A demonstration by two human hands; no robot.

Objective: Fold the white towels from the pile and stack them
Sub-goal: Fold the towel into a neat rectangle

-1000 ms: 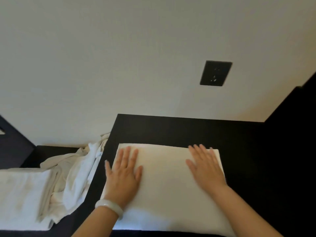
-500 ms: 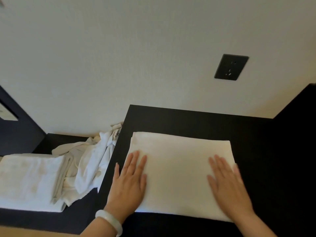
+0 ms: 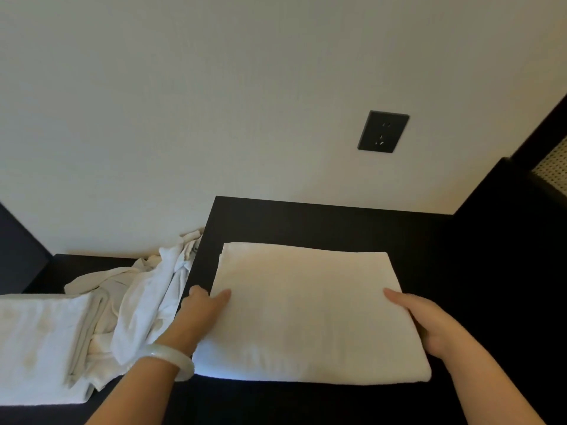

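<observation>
A folded white towel (image 3: 310,311) lies flat on the raised black table top (image 3: 322,222). My left hand (image 3: 199,314), with a pale bangle on its wrist, grips the towel's left edge, thumb on top and fingers tucked under. At the right edge my right hand (image 3: 429,323) grips the same way, its fingers hidden beneath the cloth. To the left, on a lower black surface, a crumpled pile of white towels (image 3: 144,296) lies beside a stack of folded white towels (image 3: 40,348).
A cream wall rises right behind the table, with a black power socket (image 3: 383,131) on it. A dark raised panel (image 3: 506,240) borders the table on the right. A dark panel also stands at the far left.
Both hands have left the towel's top, where they lay flat, and slid out to its left and right edges, where they now grip it.
</observation>
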